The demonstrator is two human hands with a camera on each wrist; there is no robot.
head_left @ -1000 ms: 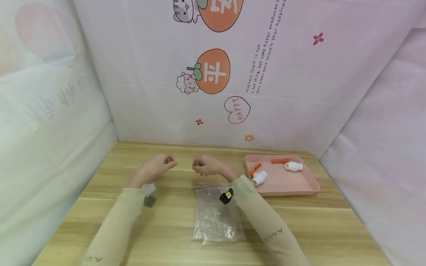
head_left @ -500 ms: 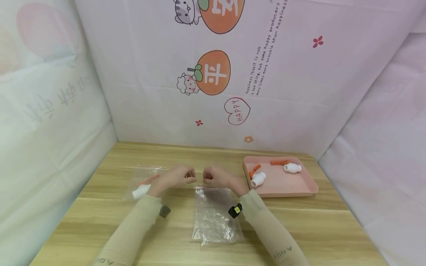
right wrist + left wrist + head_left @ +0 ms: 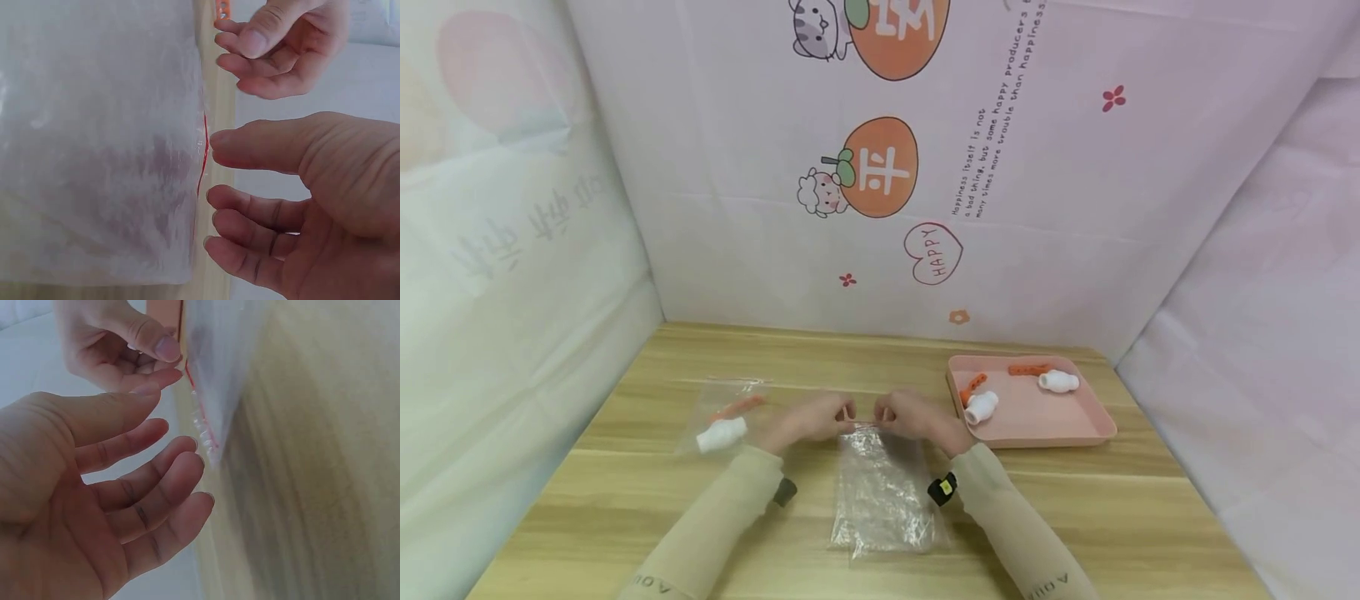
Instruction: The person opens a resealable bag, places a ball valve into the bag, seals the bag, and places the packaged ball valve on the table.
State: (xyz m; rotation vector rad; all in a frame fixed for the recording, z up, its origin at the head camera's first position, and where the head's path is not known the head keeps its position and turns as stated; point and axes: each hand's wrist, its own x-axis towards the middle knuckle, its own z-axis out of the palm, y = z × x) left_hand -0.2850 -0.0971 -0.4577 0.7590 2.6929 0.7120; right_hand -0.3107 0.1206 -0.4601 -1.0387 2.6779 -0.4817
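Observation:
Clear zip bags (image 3: pixel 887 500) with a red seal line lie overlapping on the wooden table, in front of me in the head view. My right hand (image 3: pixel 913 414) is at their top edge. Its thumb (image 3: pixel 240 144) meets the red seal in the right wrist view, and the left wrist view shows the edge pinched between thumb and finger. Just left of it my left hand (image 3: pixel 820 415) hovers beside the seal, fingers loosely bent and apart, holding nothing. In the left wrist view its fingertips (image 3: pixel 197 506) stay short of the bag's corner.
To the left lies another clear bag (image 3: pixel 692 417) with a white tubular piece (image 3: pixel 722 434) and an orange strip (image 3: pixel 737 407). A pink tray (image 3: pixel 1037 425) at right holds white tubular pieces (image 3: pixel 1058 381) and holed orange strips (image 3: pixel 1028 369). White printed cloth (image 3: pixel 737 250) walls the table.
Both hands have come down and nearer to me, the left also rightward, to the zip bags' top edge. The filled bag at left has come out from behind the left arm.

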